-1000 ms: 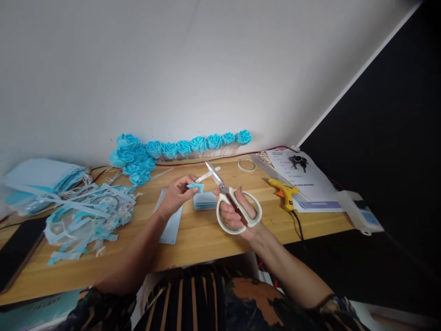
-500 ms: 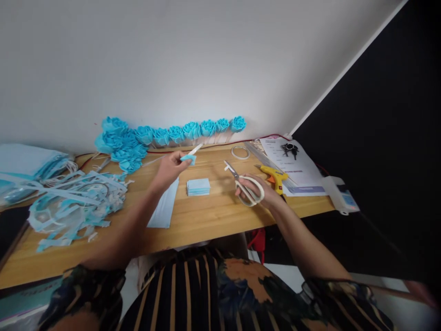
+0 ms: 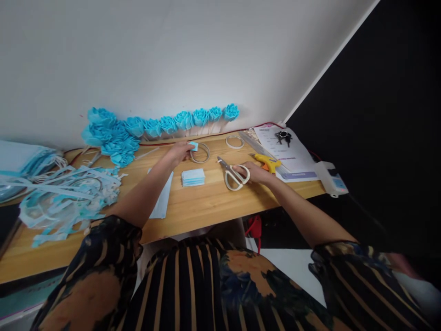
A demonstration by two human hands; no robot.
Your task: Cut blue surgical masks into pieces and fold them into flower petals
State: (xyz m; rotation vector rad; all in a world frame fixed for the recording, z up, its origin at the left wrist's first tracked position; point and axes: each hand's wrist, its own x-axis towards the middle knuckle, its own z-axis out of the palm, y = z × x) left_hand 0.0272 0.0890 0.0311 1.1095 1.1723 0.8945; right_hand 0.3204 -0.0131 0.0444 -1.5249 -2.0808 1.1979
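Note:
My left hand [image 3: 181, 152] is closed, pinching a small light-blue fabric piece [image 3: 193, 146]. A roll of tape [image 3: 200, 153] is right at those fingertips, its ring facing up; whether they still grip it I cannot tell. My right hand [image 3: 253, 172] has its fingers on the cream handles of the scissors [image 3: 233, 177], which are low over the tabletop and point to the upper left. A bit of white tape clings to the blade tip. Between the hands sits a neat stack of light-blue rectangles [image 3: 193, 177]. A longer blue sheet [image 3: 161, 197] lies partly under my left forearm.
Blue fabric roses [image 3: 168, 124] line the wall, with a cluster [image 3: 112, 135] at left. Tangled scraps [image 3: 72, 197] and a pile of face masks [image 3: 25, 158] lie left. Another tape roll [image 3: 234, 141], a yellow glue gun [image 3: 267, 162], papers [image 3: 296, 156] and keys [image 3: 283, 137] are right.
My left hand has reached forward, and the tape roll by it has turned from edge-on to showing its ring. My right hand has lowered the scissors towards the table. The view has shifted slightly.

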